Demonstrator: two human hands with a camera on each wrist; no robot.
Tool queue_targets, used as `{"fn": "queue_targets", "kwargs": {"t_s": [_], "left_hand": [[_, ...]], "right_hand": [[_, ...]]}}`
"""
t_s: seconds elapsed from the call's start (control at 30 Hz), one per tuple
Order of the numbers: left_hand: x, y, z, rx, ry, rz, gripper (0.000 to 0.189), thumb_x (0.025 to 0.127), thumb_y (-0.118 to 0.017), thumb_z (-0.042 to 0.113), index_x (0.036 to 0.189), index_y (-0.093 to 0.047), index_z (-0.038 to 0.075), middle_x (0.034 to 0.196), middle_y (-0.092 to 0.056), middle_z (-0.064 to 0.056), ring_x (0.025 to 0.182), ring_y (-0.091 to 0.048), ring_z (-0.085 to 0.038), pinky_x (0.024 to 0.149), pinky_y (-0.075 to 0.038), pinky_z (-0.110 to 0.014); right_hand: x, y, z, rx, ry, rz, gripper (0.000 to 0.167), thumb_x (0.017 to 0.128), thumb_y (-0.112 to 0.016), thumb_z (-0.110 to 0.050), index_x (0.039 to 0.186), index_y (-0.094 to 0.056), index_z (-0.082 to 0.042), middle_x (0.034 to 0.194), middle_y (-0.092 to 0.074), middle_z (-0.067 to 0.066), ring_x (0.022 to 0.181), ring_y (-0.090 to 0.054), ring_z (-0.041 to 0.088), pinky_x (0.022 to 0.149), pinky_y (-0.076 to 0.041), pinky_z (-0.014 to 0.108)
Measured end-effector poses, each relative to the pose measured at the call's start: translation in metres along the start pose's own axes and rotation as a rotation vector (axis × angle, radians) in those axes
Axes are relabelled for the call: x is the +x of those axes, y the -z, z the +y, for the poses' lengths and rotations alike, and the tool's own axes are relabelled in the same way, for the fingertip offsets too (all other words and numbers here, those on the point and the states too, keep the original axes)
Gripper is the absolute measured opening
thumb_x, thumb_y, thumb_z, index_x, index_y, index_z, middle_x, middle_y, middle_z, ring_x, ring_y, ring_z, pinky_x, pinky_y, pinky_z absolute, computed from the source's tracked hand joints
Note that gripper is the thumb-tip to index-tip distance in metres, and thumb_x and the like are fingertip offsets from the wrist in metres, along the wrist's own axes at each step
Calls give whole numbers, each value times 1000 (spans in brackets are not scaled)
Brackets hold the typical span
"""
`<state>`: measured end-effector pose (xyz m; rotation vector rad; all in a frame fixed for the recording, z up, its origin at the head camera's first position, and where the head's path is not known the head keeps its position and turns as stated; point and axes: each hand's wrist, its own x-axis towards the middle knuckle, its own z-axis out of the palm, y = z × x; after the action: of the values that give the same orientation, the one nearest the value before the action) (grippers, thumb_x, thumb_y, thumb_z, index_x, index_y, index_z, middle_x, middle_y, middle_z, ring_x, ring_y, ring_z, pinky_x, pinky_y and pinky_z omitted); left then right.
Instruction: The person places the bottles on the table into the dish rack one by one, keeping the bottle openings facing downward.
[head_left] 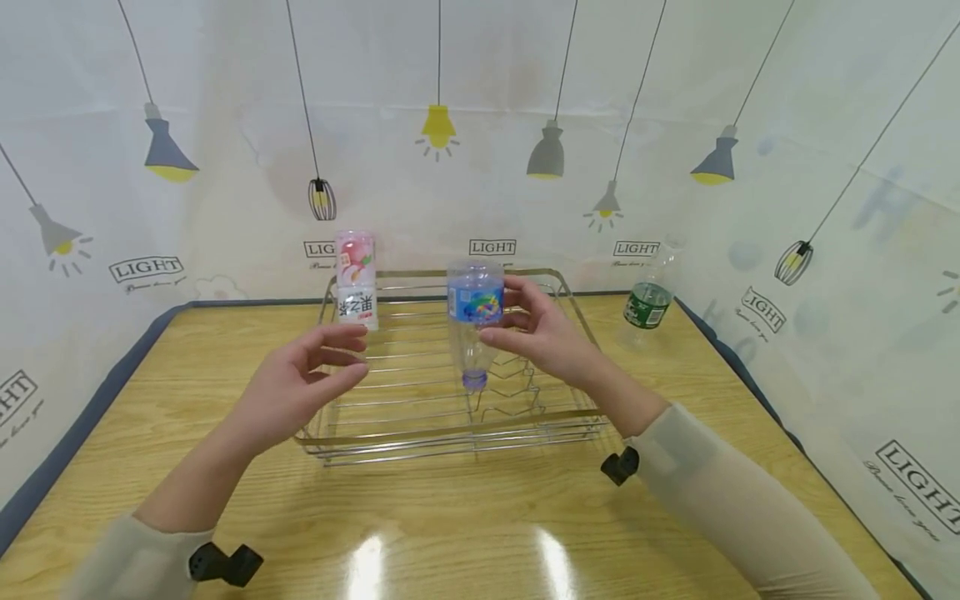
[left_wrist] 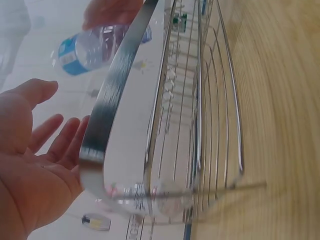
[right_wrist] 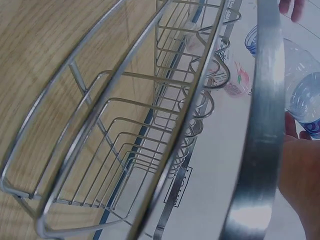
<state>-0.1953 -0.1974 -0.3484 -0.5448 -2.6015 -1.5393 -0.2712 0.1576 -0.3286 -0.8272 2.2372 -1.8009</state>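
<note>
My right hand (head_left: 551, 337) grips a clear plastic bottle (head_left: 476, 302) with a blue label and purple cap. Held cap down, the bottle hangs over the wire dish rack (head_left: 450, 435). In the head view my left hand (head_left: 296, 390) is over the rack's left side, fingers loosely bent and nothing in them. Just beyond its fingertips, a bottle with a pink-and-white peach label (head_left: 356, 279) is upside down at the rack's back left. The left wrist view shows the left palm (left_wrist: 45, 175) beside the metal rim (left_wrist: 120, 75).
A clear bottle with a green label (head_left: 647, 306) stands on the wooden table (head_left: 450, 517), right of the rack. Zigzag wire dividers (head_left: 513, 396) run along the rack's right half. A lamp-printed cloth (head_left: 495, 75) hangs behind and at both sides.
</note>
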Motion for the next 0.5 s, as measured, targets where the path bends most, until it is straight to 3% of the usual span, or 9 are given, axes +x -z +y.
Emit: {"fn": "queue_targets", "kwargs": {"t_s": [0.13, 0.3, 0.5], "left_hand": [[-17, 15, -11, 51, -13, 64, 47, 109, -73, 25, 154, -60, 18, 139, -68, -6, 117, -67, 2, 94, -58, -12], [-31, 27, -27, 96, -45, 124, 46, 107, -74, 20, 152, -62, 14, 135, -66, 4, 114, -65, 5, 90, -58, -11], [-43, 35, -42, 154, 8, 84, 50, 109, -72, 24, 155, -59, 12, 148, -60, -12, 116, -59, 9, 92, -55, -9]], "right_hand": [[5, 3, -4, -5, 3, 17, 73, 102, -76, -5, 164, -39, -14, 148, -56, 17, 123, -68, 31, 100, -64, 32], [13, 6, -11, -32, 7, 28, 76, 102, -77, -10, 166, -36, -14, 149, -55, 17, 128, -67, 32, 103, -64, 35], [30, 5, -21, -45, 8, 49, 74, 104, -76, -18, 167, -36, -18, 151, -55, 14, 134, -66, 30, 108, -62, 39]]}}
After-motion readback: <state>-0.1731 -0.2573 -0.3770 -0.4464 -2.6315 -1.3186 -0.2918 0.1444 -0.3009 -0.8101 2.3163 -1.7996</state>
